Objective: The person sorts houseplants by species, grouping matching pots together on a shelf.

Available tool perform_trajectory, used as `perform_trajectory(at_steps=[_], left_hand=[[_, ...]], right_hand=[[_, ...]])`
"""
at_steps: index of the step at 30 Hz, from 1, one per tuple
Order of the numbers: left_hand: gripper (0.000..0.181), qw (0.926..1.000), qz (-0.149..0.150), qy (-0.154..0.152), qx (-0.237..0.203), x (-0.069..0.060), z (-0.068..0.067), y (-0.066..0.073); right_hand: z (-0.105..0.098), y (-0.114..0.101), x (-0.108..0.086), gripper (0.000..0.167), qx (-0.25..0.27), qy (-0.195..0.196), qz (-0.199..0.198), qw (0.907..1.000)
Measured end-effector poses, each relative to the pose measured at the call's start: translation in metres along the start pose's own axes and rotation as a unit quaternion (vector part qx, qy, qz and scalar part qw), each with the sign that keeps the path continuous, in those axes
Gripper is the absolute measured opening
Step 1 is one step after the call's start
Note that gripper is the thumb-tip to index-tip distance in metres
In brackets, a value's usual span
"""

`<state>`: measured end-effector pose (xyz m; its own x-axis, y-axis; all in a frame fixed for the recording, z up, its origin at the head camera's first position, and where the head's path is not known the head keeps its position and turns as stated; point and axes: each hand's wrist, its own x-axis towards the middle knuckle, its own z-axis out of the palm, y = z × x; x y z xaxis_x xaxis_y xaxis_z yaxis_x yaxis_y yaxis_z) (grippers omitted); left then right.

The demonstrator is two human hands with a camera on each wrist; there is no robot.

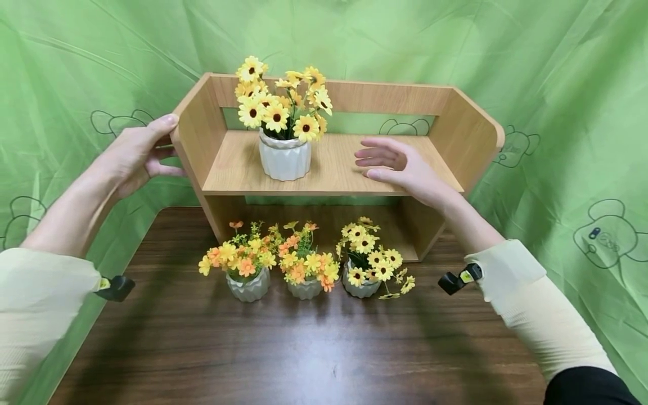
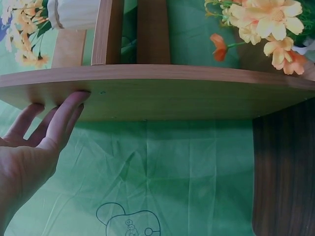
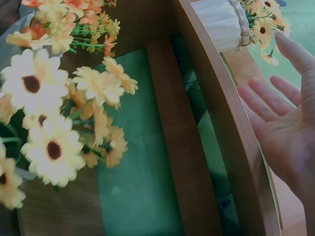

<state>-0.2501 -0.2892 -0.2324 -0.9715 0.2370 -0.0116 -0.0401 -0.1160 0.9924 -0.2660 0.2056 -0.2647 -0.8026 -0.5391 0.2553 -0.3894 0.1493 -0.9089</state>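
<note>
My left hand (image 1: pixel 134 154) touches the outer face of the left side panel of a two-level wooden shelf (image 1: pixel 334 183), its fingers extended. In the left wrist view its fingertips (image 2: pixel 78 96) rest against that panel. My right hand (image 1: pixel 397 166) is above the right half of the upper board, fingers loosely bent with nothing between them. To its left, a white pot of yellow daisies (image 1: pixel 285 157) stands upright on that board. Before the shelf stand a left pot of orange and yellow flowers (image 1: pixel 249 287), a middle one (image 1: pixel 305 289) and a right pot of yellow daisies (image 1: pixel 361 287).
The shelf stands on a dark wooden table (image 1: pixel 304 349). A green cloth (image 1: pixel 572 73) with bear outlines hangs behind and at both sides. The shelf's right side panel (image 1: pixel 468 135) rises beyond my right hand. Small black devices (image 1: pixel 118 288) are fixed at both cuffs.
</note>
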Motion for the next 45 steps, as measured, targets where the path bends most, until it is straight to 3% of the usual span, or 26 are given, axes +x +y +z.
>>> perform_trajectory(at_steps=[8, 18, 29, 33, 42, 45], left_hand=[[0.07, 1.0, 0.002, 0.003, -0.007, 0.0, 0.001, 0.0], [0.069, 1.0, 0.007, 0.002, -0.001, -0.002, 0.002, 0.0], [0.071, 0.9999, 0.006, 0.004, 0.008, -0.001, 0.002, 0.0], [0.071, 0.9999, 0.006, 0.007, 0.011, -0.002, 0.003, 0.0], [0.07, 1.0, 0.005, 0.005, 0.0, -0.003, 0.004, 0.0], [0.071, 1.0, 0.004, 0.008, 0.0, -0.003, 0.003, 0.0]], right_hand=[[-0.012, 0.007, -0.028, 0.054, 0.025, 0.018, 0.004, 0.9995], [-0.018, 0.012, -0.055, 0.049, 0.056, 0.046, -0.056, 0.9958], [-0.02, 0.019, -0.081, 0.045, 0.088, 0.072, -0.076, 0.9907], [-0.018, 0.03, -0.091, 0.043, 0.077, 0.075, -0.063, 0.9922], [-0.013, 0.053, -0.113, 0.039, 0.007, 0.085, 0.012, 0.9963], [-0.012, 0.063, -0.118, 0.038, 0.012, 0.085, 0.017, 0.9961]])
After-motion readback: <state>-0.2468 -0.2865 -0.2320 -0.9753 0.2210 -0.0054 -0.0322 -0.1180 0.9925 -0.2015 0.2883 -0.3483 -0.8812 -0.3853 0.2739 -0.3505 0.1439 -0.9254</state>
